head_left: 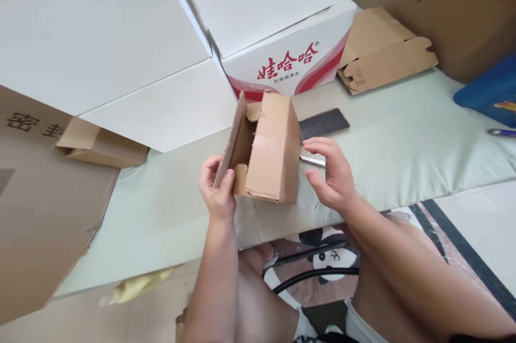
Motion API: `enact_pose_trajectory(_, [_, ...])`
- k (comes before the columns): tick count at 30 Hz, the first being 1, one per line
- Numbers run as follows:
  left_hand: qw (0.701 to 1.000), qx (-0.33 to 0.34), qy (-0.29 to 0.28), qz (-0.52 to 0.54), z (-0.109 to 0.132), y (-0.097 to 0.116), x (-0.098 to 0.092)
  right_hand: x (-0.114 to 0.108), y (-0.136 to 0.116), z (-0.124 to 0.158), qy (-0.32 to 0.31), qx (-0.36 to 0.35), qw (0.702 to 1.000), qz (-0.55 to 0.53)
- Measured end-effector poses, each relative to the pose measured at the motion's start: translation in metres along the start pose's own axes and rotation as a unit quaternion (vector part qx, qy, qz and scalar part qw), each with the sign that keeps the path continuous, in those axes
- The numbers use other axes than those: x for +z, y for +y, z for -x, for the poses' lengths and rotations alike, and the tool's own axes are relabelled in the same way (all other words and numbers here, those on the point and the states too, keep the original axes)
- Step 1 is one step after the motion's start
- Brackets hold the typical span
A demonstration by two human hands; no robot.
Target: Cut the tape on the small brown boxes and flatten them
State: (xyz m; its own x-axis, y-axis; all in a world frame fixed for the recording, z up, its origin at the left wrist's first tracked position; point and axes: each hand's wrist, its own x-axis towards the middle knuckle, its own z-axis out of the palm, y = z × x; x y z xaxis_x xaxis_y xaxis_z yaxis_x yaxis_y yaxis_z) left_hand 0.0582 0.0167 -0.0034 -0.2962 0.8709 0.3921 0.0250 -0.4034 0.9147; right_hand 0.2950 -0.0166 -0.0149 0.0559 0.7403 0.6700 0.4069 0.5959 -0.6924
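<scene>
My left hand [220, 195] had the fingers pinched almost together, with a brown box's flap [231, 141] between them and the thumb. My right hand [336, 179] had its fingers bent and wide apart from the thumb, with nothing in them. The small brown box [272, 152] was between my two hands, just beside my right fingers, and its open side was toward my left ones. I couldn't tell if its bottom touched the table [169, 203], which had a pale green cover.

A thin, pale stick [313, 161] showed in the gap of my right fingers. Just past them lay a dark phone [325, 123]. Farther ahead of both hands was a white box with red letters [290, 66]. Beyond my right fingers, far to the right, were a folded brown box [387, 61] and something blue [489, 93]. Left of my left fingers, well apart, was another brown box [105, 144].
</scene>
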Motion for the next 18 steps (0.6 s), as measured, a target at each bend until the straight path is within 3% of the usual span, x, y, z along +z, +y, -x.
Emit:
enact_pose_trajectory(3, [0.997, 0.041, -0.064, -0.021, 0.002, 0.000, -0.002, -0.001, -0.011, 0.001, -0.030, -0.056, 0.998, 0.014])
enact_pose_trajectory(6, [0.997, 0.028, -0.063, -0.020, 0.002, -0.001, -0.003, 0.004, -0.011, 0.002, -0.073, -0.054, 0.996, 0.019])
enact_pose_trajectory(8, [0.998, 0.011, -0.052, -0.020, 0.001, -0.002, -0.004, 0.008, -0.008, 0.003, -0.060, -0.031, 0.997, 0.020])
enact_pose_trajectory(12, [0.997, -0.065, -0.027, 0.019, -0.002, 0.000, -0.002, 0.015, -0.002, 0.004, -0.024, -0.012, 0.999, 0.032])
enact_pose_trajectory(15, [0.985, -0.149, 0.000, 0.088, -0.006, 0.006, 0.002, 0.018, 0.001, 0.004, -0.057, -0.013, 0.998, 0.029])
enact_pose_trajectory(18, [0.974, -0.191, 0.002, 0.121, -0.011, 0.009, 0.004, 0.019, 0.002, 0.005, -0.078, 0.004, 0.996, 0.037])
